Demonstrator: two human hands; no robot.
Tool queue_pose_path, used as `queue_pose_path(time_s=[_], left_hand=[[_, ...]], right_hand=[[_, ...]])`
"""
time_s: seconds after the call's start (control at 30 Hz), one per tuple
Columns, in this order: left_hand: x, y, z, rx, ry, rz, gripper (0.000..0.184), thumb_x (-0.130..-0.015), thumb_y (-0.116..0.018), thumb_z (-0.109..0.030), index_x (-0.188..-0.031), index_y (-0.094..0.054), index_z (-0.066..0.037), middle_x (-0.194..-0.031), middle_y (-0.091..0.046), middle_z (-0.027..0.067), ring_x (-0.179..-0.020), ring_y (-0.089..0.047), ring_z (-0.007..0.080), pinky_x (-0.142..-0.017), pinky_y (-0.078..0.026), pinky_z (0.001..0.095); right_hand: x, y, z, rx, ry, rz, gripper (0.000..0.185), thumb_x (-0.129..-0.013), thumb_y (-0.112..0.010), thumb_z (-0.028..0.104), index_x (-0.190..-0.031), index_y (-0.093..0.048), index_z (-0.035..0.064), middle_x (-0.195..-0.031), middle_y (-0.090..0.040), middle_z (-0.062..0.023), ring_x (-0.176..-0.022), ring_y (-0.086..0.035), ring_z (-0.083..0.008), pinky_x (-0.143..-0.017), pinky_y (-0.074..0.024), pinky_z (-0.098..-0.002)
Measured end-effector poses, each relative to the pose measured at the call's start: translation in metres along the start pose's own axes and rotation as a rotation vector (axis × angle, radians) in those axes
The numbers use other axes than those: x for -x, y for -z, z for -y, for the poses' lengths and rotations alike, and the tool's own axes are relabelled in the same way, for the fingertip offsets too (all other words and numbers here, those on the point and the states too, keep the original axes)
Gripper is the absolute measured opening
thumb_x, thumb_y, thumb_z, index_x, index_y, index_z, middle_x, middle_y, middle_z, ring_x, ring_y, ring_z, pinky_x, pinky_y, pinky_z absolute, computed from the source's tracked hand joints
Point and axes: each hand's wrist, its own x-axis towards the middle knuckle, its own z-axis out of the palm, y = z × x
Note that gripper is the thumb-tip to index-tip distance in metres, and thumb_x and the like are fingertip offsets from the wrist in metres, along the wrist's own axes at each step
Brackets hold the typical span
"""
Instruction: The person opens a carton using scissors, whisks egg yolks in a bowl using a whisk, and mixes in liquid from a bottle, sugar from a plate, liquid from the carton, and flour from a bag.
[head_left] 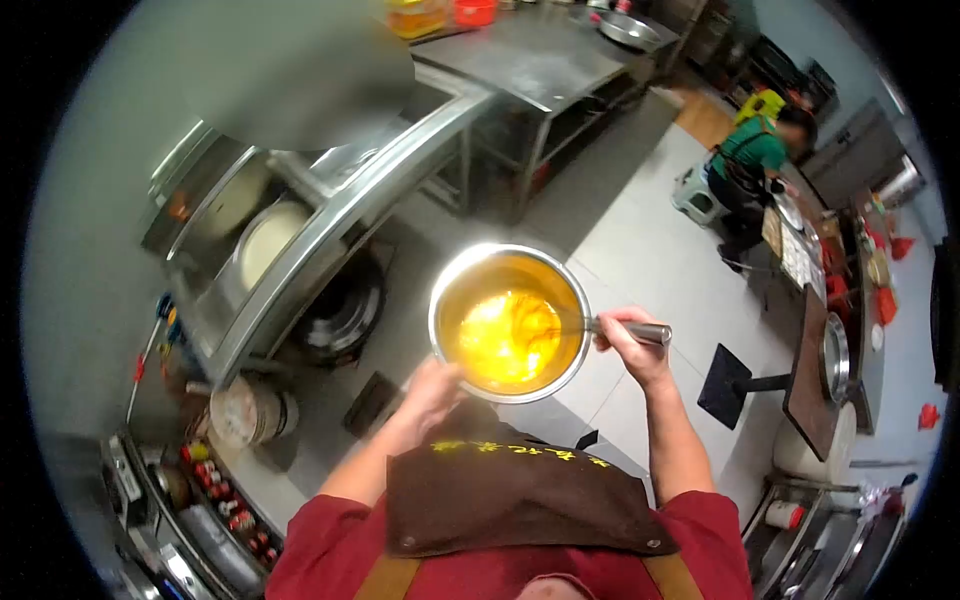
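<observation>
My brown apron fills the lower centre. Mid-frame, my left hand clasps the steel bowl of yellow liquid, presumably steadying it against the whisk my right hand grips by its handle; a steel worktable stands upper centre.

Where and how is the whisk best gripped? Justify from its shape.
Probably by its handle, from the person's right: slim and straight, it juts past the bowl's rim there, in the right hand, while its other end is inside the bowl.
</observation>
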Motion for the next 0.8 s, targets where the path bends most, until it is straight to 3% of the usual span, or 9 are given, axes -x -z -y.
queue_pose_path(time_s=[0.13, 0.23, 0.3, 0.43, 0.53, 0.6, 0.67, 0.77, 0.8], left_hand=[[-0.106, -0.075, -0.025, -0.178, 0.084, 0.137, 0.029, -0.085, -0.050, 0.003, -0.113, -0.050, 0.003, -0.099, -0.062, 0.0122, -0.080, -0.064, 0.0173, -0.076, -0.058, 0.0362], [-0.186, -0.131, -0.047, -0.274, 0.151, 0.215, 0.030, -0.084, -0.050, 0.002, -0.114, -0.051, 0.002, -0.095, -0.062, 0.0102, -0.076, -0.063, 0.0163, -0.075, -0.057, 0.0361], [-0.227, -0.184, -0.061, -0.308, 0.172, 0.252, 0.029, -0.084, -0.051, 0.001, -0.113, -0.053, 0.001, -0.091, -0.062, 0.0087, -0.071, -0.061, 0.0161, -0.071, -0.056, 0.0350], [-0.309, -0.269, -0.098, -0.452, 0.128, 0.336, 0.028, -0.082, -0.051, 0.002, -0.110, -0.054, -0.001, -0.094, -0.063, 0.0110, -0.076, -0.063, 0.0183, -0.071, -0.055, 0.0347], [-0.363, -0.335, -0.123, -0.302, 0.183, 0.386, 0.028, -0.081, -0.055, -0.004, -0.109, -0.057, 0.000, -0.099, -0.061, 0.0101, -0.084, -0.059, 0.0206, -0.075, -0.048, 0.0354], [-0.390, -0.382, -0.143, -0.320, 0.177, 0.396, 0.027, -0.082, -0.055, -0.005, -0.109, -0.057, 0.000, -0.099, -0.061, 0.0098, -0.084, -0.059, 0.0200, -0.075, -0.048, 0.0349], [-0.436, -0.418, -0.146, -0.321, 0.145, 0.382, 0.024, -0.083, -0.053, 0.003, -0.106, -0.056, 0.003, -0.095, -0.065, 0.0130, -0.077, -0.066, 0.0216, -0.068, -0.057, 0.0332], [-0.498, -0.482, -0.157, -0.431, 0.108, 0.376, 0.025, -0.082, -0.053, 0.004, -0.107, -0.057, 0.003, -0.095, -0.065, 0.0127, -0.078, -0.066, 0.0219, -0.068, -0.057, 0.0336], [-0.530, -0.496, -0.160, -0.413, 0.127, 0.395, 0.028, -0.081, -0.053, 0.004, -0.109, -0.056, 0.002, -0.096, -0.065, 0.0127, -0.078, -0.066, 0.0224, -0.069, -0.057, 0.0347]], right_hand=[[-0.068, 0.040, -0.018, 0.309, 0.329, -0.121, 0.010, -0.078, -0.068, 0.006, -0.088, -0.069, 0.0052, -0.085, -0.069, -0.0081, -0.078, -0.066, -0.0183, -0.071, -0.0530, -0.0272], [-0.082, 0.123, -0.033, 0.135, -0.136, -0.086, 0.009, -0.085, -0.062, 0.007, -0.090, -0.066, -0.0004, -0.079, -0.066, -0.0115, -0.064, -0.062, -0.0162, -0.062, -0.0529, -0.0298], [-0.106, 0.185, -0.020, -0.122, -0.213, -0.265, 0.011, -0.088, -0.060, 0.009, -0.088, -0.064, -0.0010, -0.076, -0.065, -0.0122, -0.065, -0.063, -0.0165, -0.062, -0.0538, -0.0299], [-0.185, 0.220, -0.041, 0.201, 0.061, -0.530, 0.012, -0.089, -0.061, 0.006, -0.095, -0.063, -0.0037, -0.080, -0.065, -0.0128, -0.072, -0.065, -0.0175, -0.068, -0.0551, -0.0297], [-0.228, 0.259, -0.038, 0.150, 0.095, -0.390, 0.013, -0.088, -0.062, 0.006, -0.098, -0.063, -0.0034, -0.084, -0.066, -0.0140, -0.071, -0.065, -0.0179, -0.067, -0.0557, -0.0293], [-0.251, 0.315, -0.043, -0.151, -0.118, -0.485, 0.013, -0.087, -0.063, 0.008, -0.096, -0.064, -0.0010, -0.085, -0.066, -0.0119, -0.071, -0.065, -0.0173, -0.065, -0.0562, -0.0279], [-0.291, 0.368, -0.059, -0.123, -0.098, -0.568, 0.010, -0.087, -0.063, 0.009, -0.094, -0.065, 0.0015, -0.083, -0.066, -0.0081, -0.072, -0.065, -0.0157, -0.063, -0.0556, -0.0269], [-0.387, 0.404, -0.088, -0.051, 0.017, -0.653, 0.009, -0.087, -0.062, 0.007, -0.093, -0.065, 0.0010, -0.080, -0.066, -0.0084, -0.071, -0.064, -0.0156, -0.063, -0.0556, -0.0282], [-0.409, 0.427, -0.116, 0.193, 0.079, -0.552, 0.010, -0.087, -0.062, 0.008, -0.094, -0.065, 0.0011, -0.078, -0.066, -0.0087, -0.071, -0.064, -0.0153, -0.062, -0.0554, -0.0283]])
